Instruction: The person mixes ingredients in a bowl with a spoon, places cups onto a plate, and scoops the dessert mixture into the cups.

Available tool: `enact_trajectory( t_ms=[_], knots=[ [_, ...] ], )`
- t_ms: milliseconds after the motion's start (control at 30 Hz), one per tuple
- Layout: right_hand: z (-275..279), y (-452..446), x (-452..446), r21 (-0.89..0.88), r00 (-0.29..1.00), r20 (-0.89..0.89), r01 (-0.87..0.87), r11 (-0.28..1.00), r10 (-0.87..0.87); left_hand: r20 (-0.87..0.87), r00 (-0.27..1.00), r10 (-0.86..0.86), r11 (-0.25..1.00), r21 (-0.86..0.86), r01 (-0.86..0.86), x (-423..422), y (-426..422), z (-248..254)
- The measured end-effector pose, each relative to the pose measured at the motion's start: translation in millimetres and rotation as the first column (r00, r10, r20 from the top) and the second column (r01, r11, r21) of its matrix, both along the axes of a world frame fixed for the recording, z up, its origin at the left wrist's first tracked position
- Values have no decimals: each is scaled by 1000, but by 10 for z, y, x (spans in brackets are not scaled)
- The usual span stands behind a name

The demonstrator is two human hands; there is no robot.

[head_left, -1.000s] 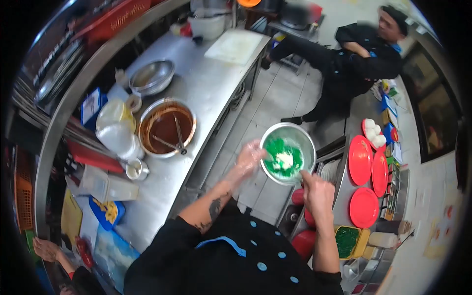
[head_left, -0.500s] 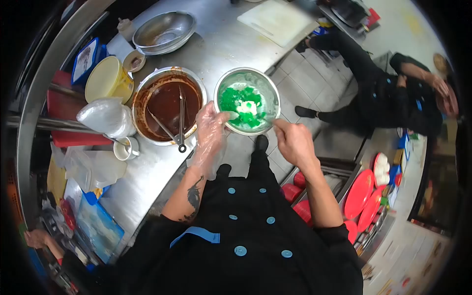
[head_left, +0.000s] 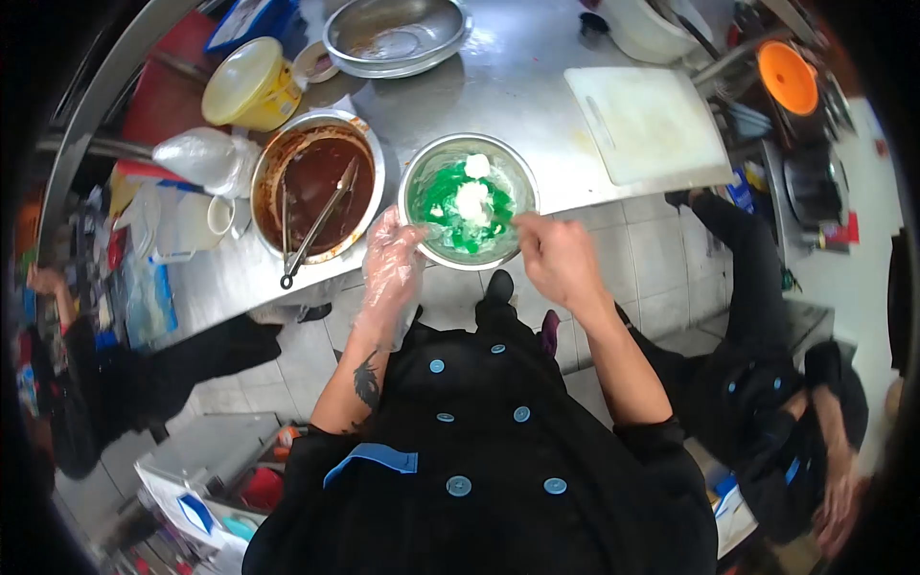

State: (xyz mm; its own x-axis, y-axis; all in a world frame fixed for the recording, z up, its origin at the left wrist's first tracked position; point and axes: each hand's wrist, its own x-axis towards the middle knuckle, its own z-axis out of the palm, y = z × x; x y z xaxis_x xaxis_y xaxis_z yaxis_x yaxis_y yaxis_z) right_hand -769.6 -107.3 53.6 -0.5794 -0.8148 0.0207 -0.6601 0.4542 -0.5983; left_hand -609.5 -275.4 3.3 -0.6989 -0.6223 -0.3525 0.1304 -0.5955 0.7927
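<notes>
My left hand (head_left: 391, 268), in a clear plastic glove, grips the near-left rim of a metal bowl (head_left: 522, 251). In the bowl lies a bright green mixture (head_left: 446, 196) with white creamy lumps (head_left: 472, 203) in and beside it. My bare right hand (head_left: 561, 259) is closed at the bowl's right rim, around a thin utensil whose end reaches the mixture; most of it is hidden by the fingers. To the left stands a larger metal bowl (head_left: 375, 182) of dark brown sauce (head_left: 329, 177), with metal tongs (head_left: 321, 225) resting in it.
A white cutting board (head_left: 652, 125) lies at the right of the steel table (head_left: 517, 91). Stacked metal bowls (head_left: 395, 34), a yellow tub (head_left: 251, 81), a wrapped bundle (head_left: 203, 160) and a white cup (head_left: 219, 218) stand around. Co-workers are at right (head_left: 767, 402) and left (head_left: 81, 383).
My view has turned, bringing the bowl in line with the table's front edge. The green and white mixture has been shifted about, and a separate white lump now shows near the far wall.
</notes>
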Motion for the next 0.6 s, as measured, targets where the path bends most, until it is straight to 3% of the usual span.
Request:
enact_trajectory(
  t_ms=[67, 133, 200, 267, 300, 333, 400, 467, 500, 533, 600],
  knots=[
    [95, -30, -107, -23, 990, 48, -130, 991, 131, 2, 993, 118, 993, 12, -118, 6, 71, -60],
    [238, -60, -204, -61, 956, 294, 17, 998, 2, -58, 983, 174, 985, -1, -175, 12, 162, 37],
    [241, -111, -262, 4, 967, 256, 14, 1000, -15, -119, 977, 177, 983, -20, -181, 18, 172, 118],
    [161, -99, -196, -98, 948, 198, -235, 967, 250, -110, 974, 196, 979, -40, -201, 77, 136, 62],
    [204, -116, -217, -194, 919, 274, -235, 952, 283, -92, 973, 210, 974, -65, -216, 123, 123, 54],
    [279, -158, -269, -198, 918, 267, -245, 949, 293, -77, 972, 221, 970, -88, -228, 156, 113, 40],
    [487, -271, -284, 3, 938, 345, -8, 1000, 7, -103, 967, 232, 966, -96, -242, 225, 116, 125],
    [367, -260, -105, -54, 949, 313, -26, 998, 42, -106, 970, 217, 965, -124, -230, 347, 58, 145],
    [328, -225, 15, -153, 954, 237, -151, 976, 185, -6, 966, 259, 956, -142, -257, 415, 36, 159],
    [328, -206, 121, -235, 938, 151, -273, 933, 313, -13, 967, 256, 957, -141, -255, 486, -2, 180],
    [462, -235, 245, -218, 945, 207, -206, 954, 252, -75, 976, 205, 968, -130, -213, 636, -47, 226]
  ],
)
